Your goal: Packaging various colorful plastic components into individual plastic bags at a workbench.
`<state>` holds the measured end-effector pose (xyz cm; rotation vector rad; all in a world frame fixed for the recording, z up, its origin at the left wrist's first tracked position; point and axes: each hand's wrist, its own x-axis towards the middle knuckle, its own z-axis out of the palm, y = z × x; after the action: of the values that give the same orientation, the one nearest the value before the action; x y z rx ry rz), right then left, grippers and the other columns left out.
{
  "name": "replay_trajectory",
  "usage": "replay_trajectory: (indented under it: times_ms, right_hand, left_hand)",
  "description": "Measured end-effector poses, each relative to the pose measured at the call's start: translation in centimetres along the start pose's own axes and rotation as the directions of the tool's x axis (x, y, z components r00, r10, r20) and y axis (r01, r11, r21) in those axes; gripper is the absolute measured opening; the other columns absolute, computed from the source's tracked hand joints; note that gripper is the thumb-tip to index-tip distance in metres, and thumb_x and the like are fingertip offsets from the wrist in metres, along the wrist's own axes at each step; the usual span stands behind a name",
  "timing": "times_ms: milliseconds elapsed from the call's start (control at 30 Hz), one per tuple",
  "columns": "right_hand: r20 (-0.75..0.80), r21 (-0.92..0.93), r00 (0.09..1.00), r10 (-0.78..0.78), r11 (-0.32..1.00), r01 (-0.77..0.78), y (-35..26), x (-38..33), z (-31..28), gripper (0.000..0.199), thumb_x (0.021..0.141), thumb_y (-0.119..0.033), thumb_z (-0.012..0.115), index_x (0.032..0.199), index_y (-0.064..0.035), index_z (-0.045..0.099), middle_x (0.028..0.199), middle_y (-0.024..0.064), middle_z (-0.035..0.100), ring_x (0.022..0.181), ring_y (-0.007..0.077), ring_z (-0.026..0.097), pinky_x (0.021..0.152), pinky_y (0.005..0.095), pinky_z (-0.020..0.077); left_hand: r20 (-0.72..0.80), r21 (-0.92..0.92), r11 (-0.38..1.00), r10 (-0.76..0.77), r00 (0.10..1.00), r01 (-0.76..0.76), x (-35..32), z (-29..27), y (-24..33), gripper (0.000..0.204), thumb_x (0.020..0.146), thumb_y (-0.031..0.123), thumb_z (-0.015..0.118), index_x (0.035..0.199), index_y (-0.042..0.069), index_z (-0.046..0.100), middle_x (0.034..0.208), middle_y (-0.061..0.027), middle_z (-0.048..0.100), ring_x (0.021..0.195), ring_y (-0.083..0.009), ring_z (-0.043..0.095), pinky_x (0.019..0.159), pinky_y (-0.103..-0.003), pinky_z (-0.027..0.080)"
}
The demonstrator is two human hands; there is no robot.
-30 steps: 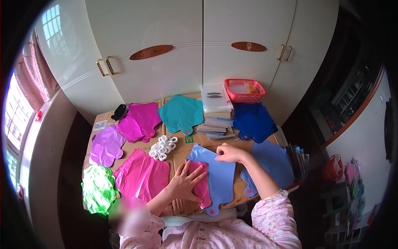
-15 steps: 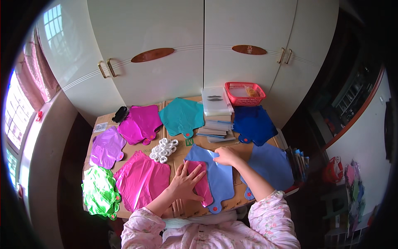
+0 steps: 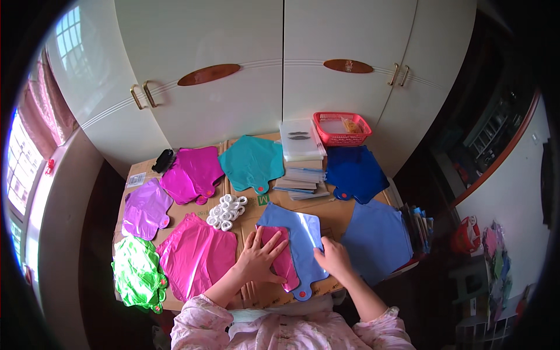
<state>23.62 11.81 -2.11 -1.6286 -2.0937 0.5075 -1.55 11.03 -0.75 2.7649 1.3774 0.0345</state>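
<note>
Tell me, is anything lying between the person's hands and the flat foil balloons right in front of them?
Nothing visible. The left hand lies flat on the folded pink foil balloon, and the right hand touches the edge of the light-blue foil balloon beneath it.

the left hand (image 3: pixel 259 256) covers part of the pink balloon (image 3: pixel 284 262); red basket (image 3: pixel 342 128) contents unclear.
</note>
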Motion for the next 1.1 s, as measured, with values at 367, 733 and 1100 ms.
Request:
replay_trajectory:
  times_ms: [367, 733, 1100]
  right_hand:
    - [-0.027, -0.013, 0.945, -0.327, 0.945, 0.327, -5.7, -2.6, 4.2, 0.057, 0.088, -0.012, 0.049, 0.138, 0.0081, 0.031, 0.142, 0.0324, 0.029, 0.131, 0.0498, 0.029, 0.108, 0.0508, 0.0290]
    - [-0.017, -0.226, 0.928, -0.373, 0.905, 0.360, -5.7, -2.8, 5.5, 0.051, 0.086, -0.014, 0.048, 0.132, 0.0077, 0.042, 0.138, 0.0263, 0.039, 0.132, 0.0393, 0.034, 0.109, 0.0494, 0.0272]
    - [-0.073, -0.259, 0.921, -0.383, 0.899, 0.353, -6.1, -2.7, 5.6, 0.047, 0.084, -0.015, 0.048, 0.125, 0.0073, 0.048, 0.131, 0.0244, 0.048, 0.129, 0.0364, 0.041, 0.110, 0.0460, 0.0279]
  left_hand:
    - [0.065, 0.023, 1.000, 0.010, 0.998, -0.011, 0.0, 0.6, -0.5, 0.106, 0.060, 0.082, 0.055, 0.138, 0.011, 0.042, 0.140, -0.0129, 0.042, 0.136, -0.0515, 0.016, 0.109, -0.061, 0.014]
    - [-0.014, -0.107, 0.993, 0.041, 0.999, -0.042, 0.0, 1.6, -1.6, 0.086, 0.066, 0.067, 0.062, 0.126, 0.007, 0.052, 0.130, -0.0144, 0.049, 0.136, -0.0504, 0.017, 0.109, -0.061, 0.015]
    - [-0.154, -0.678, 0.682, -0.496, 0.855, 0.274, 3.2, 0.9, -2.7, 0.022, 0.070, 0.022, 0.069, 0.075, 0.001, 0.067, 0.080, -0.0167, 0.060, 0.086, -0.0317, 0.057, 0.081, -0.039, 0.047]
